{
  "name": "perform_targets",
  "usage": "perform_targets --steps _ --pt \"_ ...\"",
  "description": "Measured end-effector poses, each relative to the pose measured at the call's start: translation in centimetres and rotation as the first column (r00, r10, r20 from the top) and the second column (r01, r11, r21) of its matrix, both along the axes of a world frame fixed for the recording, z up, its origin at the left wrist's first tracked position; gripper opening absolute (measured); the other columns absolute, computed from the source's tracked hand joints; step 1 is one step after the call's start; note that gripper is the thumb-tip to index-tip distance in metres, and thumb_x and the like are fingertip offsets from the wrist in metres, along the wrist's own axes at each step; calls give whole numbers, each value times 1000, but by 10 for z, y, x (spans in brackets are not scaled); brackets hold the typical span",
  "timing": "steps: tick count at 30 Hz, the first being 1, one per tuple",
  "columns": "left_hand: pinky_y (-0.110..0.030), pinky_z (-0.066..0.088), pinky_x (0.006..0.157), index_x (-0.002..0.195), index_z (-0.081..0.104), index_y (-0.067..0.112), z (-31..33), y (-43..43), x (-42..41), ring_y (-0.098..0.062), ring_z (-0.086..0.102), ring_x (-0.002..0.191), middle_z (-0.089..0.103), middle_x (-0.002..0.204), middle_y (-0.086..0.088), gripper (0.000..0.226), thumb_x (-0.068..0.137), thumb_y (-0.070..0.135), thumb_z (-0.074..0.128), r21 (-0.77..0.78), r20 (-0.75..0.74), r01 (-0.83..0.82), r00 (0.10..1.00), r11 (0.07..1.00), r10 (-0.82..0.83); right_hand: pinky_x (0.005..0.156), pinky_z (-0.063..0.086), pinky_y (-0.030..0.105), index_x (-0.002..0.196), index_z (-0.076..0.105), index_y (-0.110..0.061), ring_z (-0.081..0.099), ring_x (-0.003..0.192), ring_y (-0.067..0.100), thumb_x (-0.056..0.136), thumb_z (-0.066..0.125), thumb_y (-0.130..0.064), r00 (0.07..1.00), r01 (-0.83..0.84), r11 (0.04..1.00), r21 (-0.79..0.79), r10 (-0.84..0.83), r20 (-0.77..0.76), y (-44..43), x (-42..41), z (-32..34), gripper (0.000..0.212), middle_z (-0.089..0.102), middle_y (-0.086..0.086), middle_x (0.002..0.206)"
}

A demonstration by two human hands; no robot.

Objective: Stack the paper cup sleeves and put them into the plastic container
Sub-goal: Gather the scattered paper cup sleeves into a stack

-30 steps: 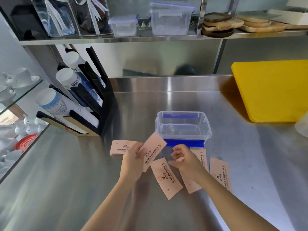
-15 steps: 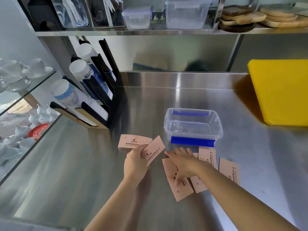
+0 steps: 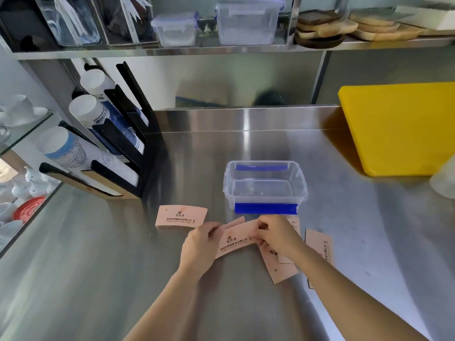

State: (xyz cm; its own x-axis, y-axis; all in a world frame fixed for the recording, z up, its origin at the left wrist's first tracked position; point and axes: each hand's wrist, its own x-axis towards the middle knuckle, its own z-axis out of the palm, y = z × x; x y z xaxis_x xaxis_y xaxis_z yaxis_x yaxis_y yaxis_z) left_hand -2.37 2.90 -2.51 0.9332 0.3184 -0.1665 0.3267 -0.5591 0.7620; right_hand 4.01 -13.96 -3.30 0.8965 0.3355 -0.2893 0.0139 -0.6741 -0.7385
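Note:
Flat pink paper cup sleeves with dark print lie on a steel counter. My left hand (image 3: 199,244) and my right hand (image 3: 277,236) both grip a small stack of sleeves (image 3: 236,241), one at each end, just above the counter. A neat pile of sleeves (image 3: 181,216) rests to the left. Loose sleeves lie under and right of my right hand, one at the lower middle (image 3: 280,269) and another further right (image 3: 320,244). The clear plastic container (image 3: 264,185) with blue clips stands open and empty just behind my hands.
A black rack of paper cup stacks (image 3: 103,153) stands at the left. A yellow cutting board (image 3: 398,126) leans at the back right. A shelf above holds lidded containers (image 3: 247,19) and wooden boards. Glass shelves with white crockery (image 3: 22,112) border the far left.
My right hand lifted a sleeve off the counter and brought it onto the one in my left hand. Both hands now hold them together. The camera view shifted slightly.

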Motion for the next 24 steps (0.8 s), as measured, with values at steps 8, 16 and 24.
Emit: perform_targets --steps 8,16,24 --pt "-37 50 76 89 69 25 -3 -10 4 -28 61 85 72 90 -2 15 82 18 57 98 -46 50 998 994 -46 70 53 30 87 58 -19 58 79 13 84 61 -36 956 169 969 -180 -116 269 -16 -2 -5 17 63 -4 86" --pt "-39 51 78 92 66 19 -6 -17 8 -32 60 86 71 94 -4 13 84 19 55 157 -39 55 998 986 -49 72 49 34 120 37 -15 60 97 27 83 57 -39 927 366 846 -387 -370 68 -34 1 -10 49 56 8 113" --pt "-31 41 67 95 66 21 -7 -12 10 -26 54 78 70 96 -3 16 85 18 54 182 -9 -11 1000 983 13 81 54 40 109 43 -20 62 91 22 79 56 -44 972 228 893 -388 -182 152 -23 -2 -13 40 62 1 103"
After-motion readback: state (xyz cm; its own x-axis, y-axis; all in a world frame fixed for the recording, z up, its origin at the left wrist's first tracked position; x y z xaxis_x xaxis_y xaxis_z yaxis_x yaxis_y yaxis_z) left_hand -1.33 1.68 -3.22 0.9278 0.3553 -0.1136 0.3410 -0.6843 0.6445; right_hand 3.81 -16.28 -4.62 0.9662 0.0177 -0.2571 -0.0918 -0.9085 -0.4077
